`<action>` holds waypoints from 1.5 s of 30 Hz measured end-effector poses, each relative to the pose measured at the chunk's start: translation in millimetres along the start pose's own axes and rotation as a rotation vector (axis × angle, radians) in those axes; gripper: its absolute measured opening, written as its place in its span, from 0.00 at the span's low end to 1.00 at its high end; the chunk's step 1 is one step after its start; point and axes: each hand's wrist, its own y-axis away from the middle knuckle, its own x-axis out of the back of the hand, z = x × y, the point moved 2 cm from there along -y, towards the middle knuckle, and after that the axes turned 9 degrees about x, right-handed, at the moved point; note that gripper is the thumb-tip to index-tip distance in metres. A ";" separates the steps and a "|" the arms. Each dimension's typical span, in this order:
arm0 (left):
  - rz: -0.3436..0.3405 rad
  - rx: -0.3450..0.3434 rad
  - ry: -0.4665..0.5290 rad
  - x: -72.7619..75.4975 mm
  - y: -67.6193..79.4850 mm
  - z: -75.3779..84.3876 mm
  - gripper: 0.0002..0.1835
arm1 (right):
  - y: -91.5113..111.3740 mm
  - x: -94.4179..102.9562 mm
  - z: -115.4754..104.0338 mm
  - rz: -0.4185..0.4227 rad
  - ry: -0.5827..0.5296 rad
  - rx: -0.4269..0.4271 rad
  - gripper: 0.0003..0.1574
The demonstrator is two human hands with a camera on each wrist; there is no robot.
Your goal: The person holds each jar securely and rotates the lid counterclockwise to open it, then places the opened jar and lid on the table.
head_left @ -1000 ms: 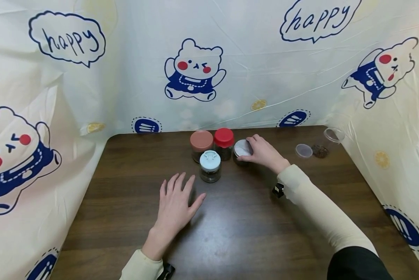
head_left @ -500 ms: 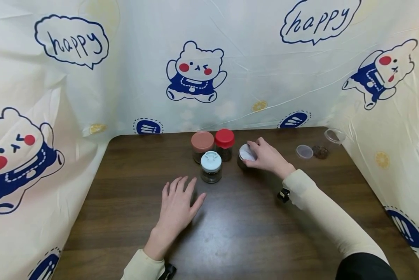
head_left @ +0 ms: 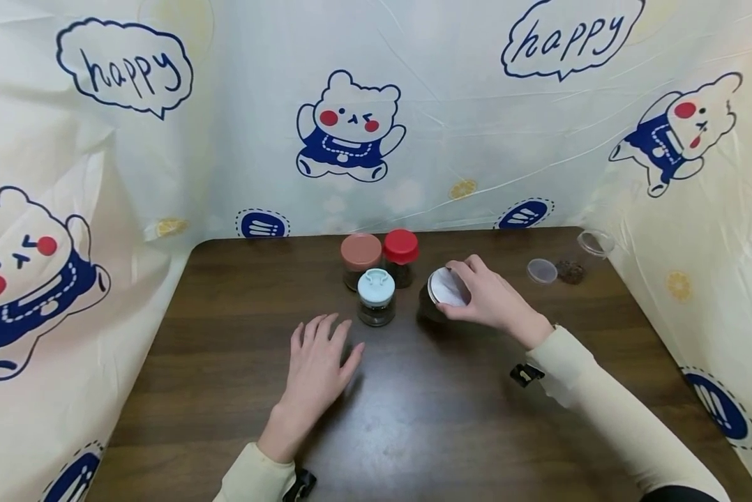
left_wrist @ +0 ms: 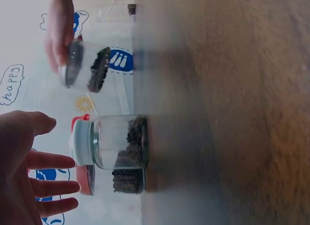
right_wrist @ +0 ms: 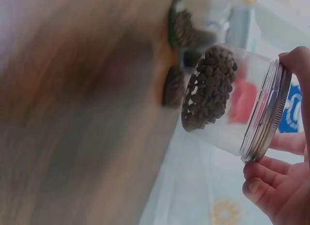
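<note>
Above the table [head_left: 376, 425], right hand [head_left: 492, 298] grips jar [head_left: 444, 293] of dark pellets [right_wrist: 209, 89], left hand [head_left: 317, 366] spread.

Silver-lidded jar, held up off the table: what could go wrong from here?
The right hand grips the silver-lidded jar only by its lid; if that lid is loose, the jar could drop and spill its dark pellets. The jar also hangs tilted near the pale blue-lidded jar, so a swing that way might knock it.
</note>
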 end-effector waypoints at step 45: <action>-0.005 -0.117 0.288 1.9 -11.3 24.5 0.53 | 34.4 13.0 -77.6 0.113 -0.115 0.173 0.45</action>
